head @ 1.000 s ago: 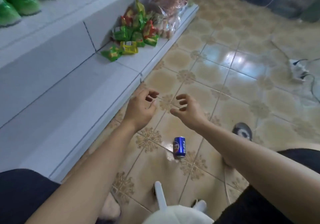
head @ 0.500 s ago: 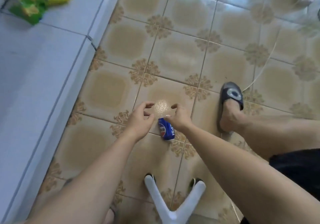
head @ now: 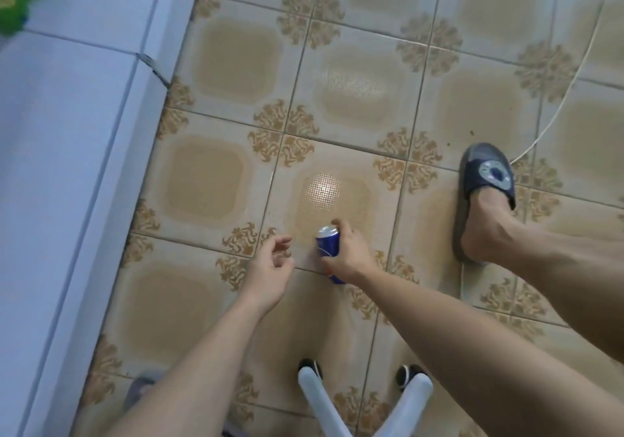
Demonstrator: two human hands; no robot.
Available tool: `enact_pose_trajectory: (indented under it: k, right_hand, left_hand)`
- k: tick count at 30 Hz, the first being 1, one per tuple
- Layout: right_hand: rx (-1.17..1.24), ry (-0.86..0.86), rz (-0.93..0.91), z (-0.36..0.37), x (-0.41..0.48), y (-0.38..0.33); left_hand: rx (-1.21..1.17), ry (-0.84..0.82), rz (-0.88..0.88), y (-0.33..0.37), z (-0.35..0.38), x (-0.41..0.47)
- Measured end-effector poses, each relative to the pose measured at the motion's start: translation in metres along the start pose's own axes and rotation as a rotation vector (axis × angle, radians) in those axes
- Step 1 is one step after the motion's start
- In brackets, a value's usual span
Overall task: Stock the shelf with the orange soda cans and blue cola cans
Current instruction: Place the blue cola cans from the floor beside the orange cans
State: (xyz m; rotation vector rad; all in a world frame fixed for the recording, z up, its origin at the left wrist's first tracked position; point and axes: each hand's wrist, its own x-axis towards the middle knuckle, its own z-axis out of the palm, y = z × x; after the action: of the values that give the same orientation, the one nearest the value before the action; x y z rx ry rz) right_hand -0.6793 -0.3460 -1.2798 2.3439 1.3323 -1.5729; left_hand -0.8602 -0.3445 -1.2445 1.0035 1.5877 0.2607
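A blue cola can (head: 327,244) is down at the tiled floor, its silver top pointing away from me. My right hand (head: 351,255) is wrapped around its right side, fingers over the rim. My left hand (head: 268,269) hovers a little to the left of the can with its fingers curled apart and nothing in it. The white low shelf (head: 60,152) runs along the left side. No orange soda can is in view.
Green snack packets (head: 13,0) lie at the shelf's far top-left corner. My right foot in a dark slipper (head: 486,180) stands right of the can, with a white cable (head: 557,112) behind it. White stool legs (head: 368,403) are at the bottom, and another slipper (head: 140,391) at bottom left.
The view has tilted down to the floor. My right hand has closed around the blue can, which lay loose on the tiles before; my left hand has drawn slightly away from it.
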Motion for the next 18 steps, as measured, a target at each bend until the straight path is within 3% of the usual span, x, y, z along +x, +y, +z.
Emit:
enact_pose_trajectory:
  k: [7, 13, 14, 18]
  right_hand:
    - [0.176, 0.099, -0.231, -0.036, -0.041, -0.082]
    - [0.341, 0.08, -0.44, -0.059, -0.101, -0.153]
    - [0.331, 0.09, -0.559, -0.061, -0.147, -0.181]
    - [0.363, 0.1, -0.755, -0.074, -0.219, -0.23]
  left_hand:
    - [0.003, 0.032, 0.116, 0.046, -0.045, -0.035]
    - [-0.027, 0.051, 0.214, 0.093, -0.088, -0.087]
    - [-0.084, 0.124, 0.282, 0.101, -0.114, -0.129]
    - [-0.228, 0.199, 0.43, 0.123, -0.152, -0.185]
